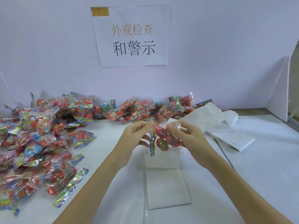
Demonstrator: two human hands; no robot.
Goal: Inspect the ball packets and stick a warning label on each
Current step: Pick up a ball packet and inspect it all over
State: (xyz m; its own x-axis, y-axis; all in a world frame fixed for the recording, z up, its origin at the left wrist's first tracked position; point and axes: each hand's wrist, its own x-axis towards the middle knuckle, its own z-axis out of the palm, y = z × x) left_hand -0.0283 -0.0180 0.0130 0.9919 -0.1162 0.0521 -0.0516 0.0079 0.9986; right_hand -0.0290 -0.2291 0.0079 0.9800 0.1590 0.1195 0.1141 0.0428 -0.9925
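1. Two bare forearms reach in from the bottom edge and meet above the middle of a white bench (242, 159).
2. Both hands hold one clear ball packet (166, 139) in the air, just above the far end of a white label sheet (166, 188) that lies flat on the bench straight ahead of the person.
3. Left hand (135, 138): the thumb and fingers (145, 125) are curled and pinch the packet's upper left corner, beside its bright printed header strip (152, 143), which hangs downward.
4. Right hand (189, 135): the thumb and fingers are curled and pinch the crinkled clear film at the packet's upper right.
5. Inside the held packet are several red-orange balls, bunched together between the two hands.
6. Left of the label sheet, a big heap of packets (37, 143) covers the bench; they hold mostly red-orange balls with a few blue ones, and each has a multicoloured header strip.
7. Beyond the label sheet, a row of more packets (142, 110) lies along the foot of the back wall.
8. Right of the label sheet, and farther back, folded white label paper (226, 131) lies on the bench, partly unfolded and crumpled.
9. On the pale wall above the far row hangs a white paper sign (131, 35) printed with Chinese characters, gold above and black below.
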